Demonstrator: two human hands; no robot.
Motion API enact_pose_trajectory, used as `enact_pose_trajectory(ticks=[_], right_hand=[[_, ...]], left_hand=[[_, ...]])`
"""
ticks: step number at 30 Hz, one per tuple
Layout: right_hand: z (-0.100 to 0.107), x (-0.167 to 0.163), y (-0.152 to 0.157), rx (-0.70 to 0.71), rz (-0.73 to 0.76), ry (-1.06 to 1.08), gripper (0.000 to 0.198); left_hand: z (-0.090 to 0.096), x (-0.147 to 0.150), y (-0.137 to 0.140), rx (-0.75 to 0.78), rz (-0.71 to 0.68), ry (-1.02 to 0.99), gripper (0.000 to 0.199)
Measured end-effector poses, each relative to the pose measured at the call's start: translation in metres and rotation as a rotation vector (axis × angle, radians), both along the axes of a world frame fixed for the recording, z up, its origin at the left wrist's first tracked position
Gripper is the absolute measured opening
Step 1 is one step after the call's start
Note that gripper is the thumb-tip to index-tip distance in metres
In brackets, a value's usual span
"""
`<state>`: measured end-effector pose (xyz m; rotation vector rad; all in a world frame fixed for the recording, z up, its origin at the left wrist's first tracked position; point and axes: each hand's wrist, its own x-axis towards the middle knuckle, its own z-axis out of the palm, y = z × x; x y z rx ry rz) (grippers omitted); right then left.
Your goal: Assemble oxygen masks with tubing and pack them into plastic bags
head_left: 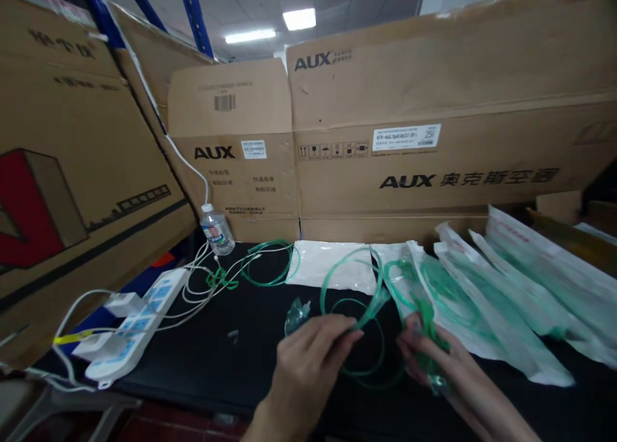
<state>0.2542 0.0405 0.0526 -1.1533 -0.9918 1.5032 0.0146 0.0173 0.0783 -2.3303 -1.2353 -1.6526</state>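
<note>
My left hand (311, 352) is closed in a pinch on a coil of clear green tubing (325, 284), whose loops rise above the fingers and hang down to the right. To its right, my right hand (436, 358) is closed around a bunch of bright green strips (427, 323), blurred, so their exact kind cannot be made out. Just behind my left hand lies a small clear greenish plastic piece (297, 315), partly hidden by the hand. Behind the hands is a flat white pouch (332, 265). Beside my right hand lies an opened white-and-clear pouch with coiled green tubing (448, 291) inside.
Several sealed pouches (511, 288) fill the right of the black table (202, 358). At the left are a white power strip (139, 326) with chargers and cables, green ties (222, 278), a plastic bottle (216, 230) and another tubing coil (270, 281). Cardboard walls (347, 191) enclose the back.
</note>
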Motion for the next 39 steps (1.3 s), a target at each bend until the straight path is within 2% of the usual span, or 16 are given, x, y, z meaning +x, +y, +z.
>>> enact_pose_trajectory(ticks=[2, 4, 6, 9, 11, 13, 15, 18, 22, 24, 26, 28, 32, 36, 39], right_hand=[[-0.039, 0.010, -0.011, 0.025, -0.013, -0.177, 0.039], [-0.060, 0.017, -0.019, 0.041, -0.018, -0.259, 0.039], [-0.063, 0.020, -0.023, 0.071, -0.035, -0.383, 0.037], [-0.054, 0.019, -0.027, 0.156, -0.138, -0.601, 0.034], [-0.051, 0.017, -0.031, 0.186, -0.216, -0.683, 0.030], [-0.051, 0.015, -0.039, 0.100, -0.234, -0.656, 0.031], [-0.052, 0.015, -0.049, -0.078, -0.203, -0.492, 0.040], [-0.049, 0.015, -0.061, -0.269, -0.237, -0.200, 0.055], [-0.041, 0.012, -0.062, -0.373, -0.252, 0.145, 0.069], [-0.041, 0.012, -0.061, -0.398, -0.263, 0.320, 0.067], [-0.044, 0.015, -0.061, -0.409, -0.282, 0.401, 0.059], [-0.048, 0.019, -0.062, -0.386, -0.290, 0.368, 0.052], [-0.046, 0.026, -0.065, -0.360, -0.224, 0.082, 0.048], [-0.040, 0.027, -0.060, -0.226, -0.015, -0.037, 0.051], [-0.039, 0.027, -0.053, -0.151, 0.099, -0.120, 0.042]], left_hand=[[-0.044, 0.013, -0.007, -0.099, -0.054, -0.002, 0.014], [-0.080, 0.019, -0.015, -0.176, -0.075, 0.034, 0.018], [-0.103, 0.020, -0.022, -0.220, -0.084, 0.090, 0.020], [-0.118, 0.018, -0.028, -0.284, -0.081, 0.220, 0.020], [-0.121, 0.015, -0.029, -0.329, -0.058, 0.276, 0.028], [-0.119, 0.010, -0.031, -0.357, -0.024, 0.288, 0.038], [-0.114, 0.006, -0.034, -0.366, 0.000, 0.278, 0.039], [-0.102, 0.010, -0.035, -0.353, -0.019, 0.257, 0.028], [-0.085, 0.037, -0.025, -0.426, -0.115, 0.321, 0.025], [-0.079, 0.052, -0.018, -0.520, -0.134, 0.392, 0.029], [-0.076, 0.062, -0.011, -0.606, -0.125, 0.441, 0.029], [-0.074, 0.065, -0.006, -0.674, -0.142, 0.440, 0.024], [-0.073, 0.061, -0.002, -0.786, -0.192, 0.277, 0.017], [-0.073, 0.048, -0.002, -0.806, -0.210, 0.070, 0.019], [-0.072, 0.038, -0.002, -0.829, -0.129, -0.052, 0.017]])
